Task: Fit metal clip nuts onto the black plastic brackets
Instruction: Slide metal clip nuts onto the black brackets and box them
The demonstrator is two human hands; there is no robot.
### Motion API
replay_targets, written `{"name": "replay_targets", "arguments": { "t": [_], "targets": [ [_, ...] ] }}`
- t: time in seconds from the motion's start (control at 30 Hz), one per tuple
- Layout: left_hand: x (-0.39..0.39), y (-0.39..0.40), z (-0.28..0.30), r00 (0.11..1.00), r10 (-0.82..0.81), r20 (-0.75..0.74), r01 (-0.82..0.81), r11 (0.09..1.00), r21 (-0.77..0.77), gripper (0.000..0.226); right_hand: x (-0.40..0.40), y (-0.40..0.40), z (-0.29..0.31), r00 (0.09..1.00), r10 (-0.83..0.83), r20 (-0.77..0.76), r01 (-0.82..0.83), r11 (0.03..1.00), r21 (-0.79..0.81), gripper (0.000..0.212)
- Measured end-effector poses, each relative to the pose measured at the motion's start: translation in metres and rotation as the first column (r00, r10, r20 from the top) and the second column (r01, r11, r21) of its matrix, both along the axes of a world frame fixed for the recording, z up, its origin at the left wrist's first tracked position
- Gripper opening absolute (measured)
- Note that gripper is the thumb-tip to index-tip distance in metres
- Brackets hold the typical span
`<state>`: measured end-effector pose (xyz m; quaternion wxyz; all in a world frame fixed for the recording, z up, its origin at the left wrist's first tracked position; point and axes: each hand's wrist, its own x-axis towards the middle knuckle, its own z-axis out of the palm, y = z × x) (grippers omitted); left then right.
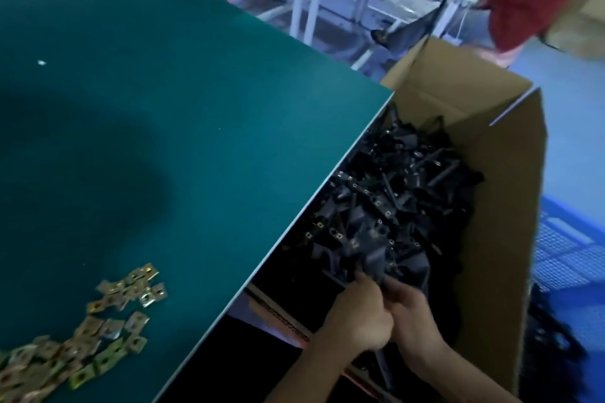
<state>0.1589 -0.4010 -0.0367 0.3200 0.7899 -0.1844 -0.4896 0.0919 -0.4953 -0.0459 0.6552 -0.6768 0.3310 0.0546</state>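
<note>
Cardboard forms the big open box (510, 193) that stands just beside the right edge of the green-topped table (137, 114), its flaps up and its rim lower than the tabletop. It is heaped with black plastic brackets (402, 203), piled in a tangle; several of them carry small metal squares that glint among the black. Both hands reach into the near end of the box. The left hand (361, 317) is curled into a tight fist with thumb and fingers pinched on a black bracket (376, 260) at the front of the heap, and the right hand (414, 314) lies against it, fingers bent around the same piece from the other side; blur hides whether a clip is between the fingertips. On the table's near left corner lies a loose scatter of metal clip nuts (98, 334), brassy and greenish, flat on the green surface and well apart from the hands. Beyond the box's right wall is a blue plastic crate (569, 249) with a mesh side; its contents cannot be made out.
</note>
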Motion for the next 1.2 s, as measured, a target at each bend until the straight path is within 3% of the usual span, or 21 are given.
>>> {"name": "replay_targets", "arguments": {
  "t": [0.07, 0.23, 0.33, 0.4, 0.47, 0.53, 0.57, 0.63, 0.67, 0.73, 0.77, 0.83, 0.9, 0.93, 1.0, 1.03, 1.1, 1.2],
  "targets": [
    [-0.004, -0.003, -0.010, 0.990, -0.135, -0.037, 0.138, 0.987, 0.086, 0.049, -0.010, -0.007, -0.021, 0.992, 0.088, -0.093, -0.097, 0.991, -0.097, 0.039],
    [-0.012, -0.004, -0.021, 0.973, -0.218, -0.077, 0.227, 0.964, 0.140, 0.037, -0.022, -0.017, -0.034, 0.943, 0.198, -0.267, -0.291, 0.880, -0.376, 0.036],
    [-0.007, 0.001, -0.018, 0.959, -0.272, -0.080, 0.280, 0.953, 0.116, 0.015, -0.019, -0.028, -0.020, 0.804, 0.330, -0.495, -0.572, 0.658, -0.491, 0.016],
    [0.002, 0.015, -0.005, 0.963, -0.266, -0.048, 0.270, 0.959, 0.089, 0.027, -0.009, -0.029, -0.003, 0.678, 0.361, -0.640, -0.730, 0.432, -0.530, 0.015],
    [0.011, 0.037, 0.015, 0.963, -0.269, 0.020, 0.268, 0.963, 0.039, 0.032, 0.002, -0.031, 0.014, 0.640, 0.350, -0.684, -0.767, 0.257, -0.587, 0.026],
    [0.021, 0.068, 0.038, 0.967, -0.224, 0.117, 0.234, 0.970, -0.072, 0.037, 0.022, -0.021, 0.034, 0.697, 0.369, -0.615, -0.700, 0.164, -0.695, 0.030],
    [0.026, 0.085, 0.052, 0.976, -0.152, 0.157, 0.178, 0.970, -0.167, 0.040, 0.035, -0.011, 0.042, 0.758, 0.412, -0.506, -0.602, 0.144, -0.785, 0.030],
    [0.035, 0.125, 0.080, 0.977, 0.110, 0.180, -0.033, 0.923, -0.382, 0.035, 0.065, 0.018, 0.061, 0.838, 0.530, -0.129, -0.262, 0.184, -0.947, 0.031],
    [0.038, 0.147, 0.091, 0.949, 0.273, 0.156, -0.166, 0.856, -0.490, 0.029, 0.081, 0.037, 0.070, 0.805, 0.590, 0.070, -0.090, 0.238, -0.967, 0.028],
    [0.045, 0.197, 0.108, 0.801, 0.585, 0.125, -0.362, 0.641, -0.677, 0.024, 0.110, 0.083, 0.093, 0.679, 0.639, 0.362, 0.035, 0.464, -0.885, 0.030],
    [0.051, 0.226, 0.114, 0.687, 0.714, 0.132, -0.408, 0.530, -0.744, 0.022, 0.124, 0.111, 0.106, 0.598, 0.648, 0.471, 0.018, 0.577, -0.817, 0.031],
    [0.064, 0.290, 0.117, 0.401, 0.909, 0.115, -0.439, 0.301, -0.847, 0.020, 0.149, 0.171, 0.128, 0.407, 0.691, 0.597, -0.093, 0.682, -0.725, 0.024],
    [0.076, 0.353, 0.110, 0.018, 0.986, 0.164, -0.463, 0.153, -0.873, 0.024, 0.177, 0.236, 0.137, 0.253, 0.735, 0.629, -0.282, 0.678, -0.678, 0.013],
    [0.080, 0.379, 0.102, -0.170, 0.968, 0.187, -0.478, 0.085, -0.874, 0.027, 0.193, 0.269, 0.136, 0.219, 0.757, 0.615, -0.400, 0.645, -0.652, 0.012],
    [0.084, 0.416, 0.082, -0.419, 0.887, 0.193, -0.495, -0.045, -0.868, 0.029, 0.230, 0.336, 0.129, 0.196, 0.831, 0.520, -0.582, 0.525, -0.620, 0.012],
    [0.085, 0.426, 0.074, -0.475, 0.856, 0.207, -0.495, -0.065, -0.867, 0.028, 0.251, 0.369, 0.124, 0.175, 0.871, 0.459, -0.614, 0.461, -0.641, 0.013],
    [0.086, 0.433, 0.062, -0.488, 0.833, 0.262, -0.506, -0.024, -0.862, 0.023, 0.288, 0.432, 0.112, 0.138, 0.913, 0.384, -0.614, 0.383, -0.690, 0.015],
    [0.090, 0.437, 0.055, -0.494, 0.792, 0.358, -0.554, 0.030, -0.832, 0.021, 0.332, 0.517, 0.104, 0.194, 0.902, 0.386, -0.616, 0.418, -0.668, 0.016]
  ]
}}
